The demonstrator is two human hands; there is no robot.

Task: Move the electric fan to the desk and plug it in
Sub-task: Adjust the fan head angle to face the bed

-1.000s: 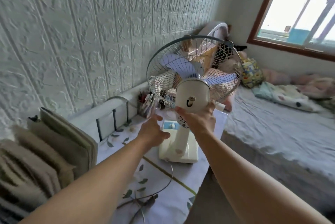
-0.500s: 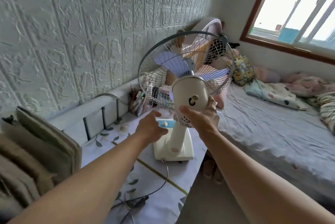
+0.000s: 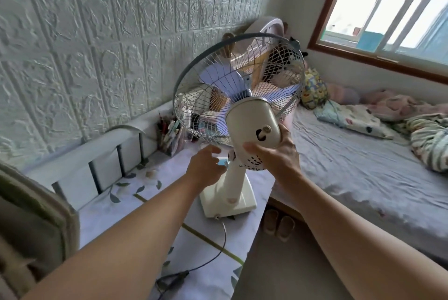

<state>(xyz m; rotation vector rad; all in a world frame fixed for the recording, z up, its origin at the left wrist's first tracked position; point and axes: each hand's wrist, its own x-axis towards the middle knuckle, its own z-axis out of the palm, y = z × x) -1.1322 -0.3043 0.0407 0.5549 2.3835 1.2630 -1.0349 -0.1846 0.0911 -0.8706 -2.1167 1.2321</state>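
A cream electric fan (image 3: 252, 125) with a wire cage and pale blue blades stands on the desk (image 3: 135, 212), which has a leaf-print cloth. The fan's square base (image 3: 244, 199) sits near the desk's right edge. My right hand (image 3: 278, 154) grips the underside of the motor housing. My left hand (image 3: 204, 166) hovers beside the neck, over the blue control panel, fingers loosely curled; whether it touches is unclear. The fan's dark cord (image 3: 218, 248) trails from the base toward me, and its plug (image 3: 173, 280) lies loose on the cloth.
A textured white wall runs along the left. A metal rail (image 3: 97, 154) borders the desk's back. A pen holder (image 3: 169, 132) stands behind the fan. Folded cushions (image 3: 31, 222) sit near left. A bed (image 3: 363, 178) lies to the right, slippers (image 3: 278, 224) on the floor between.
The fan head has tilted and turned slightly under my right hand. My left hand has stayed near the neck. The view has shifted a little left and downward.
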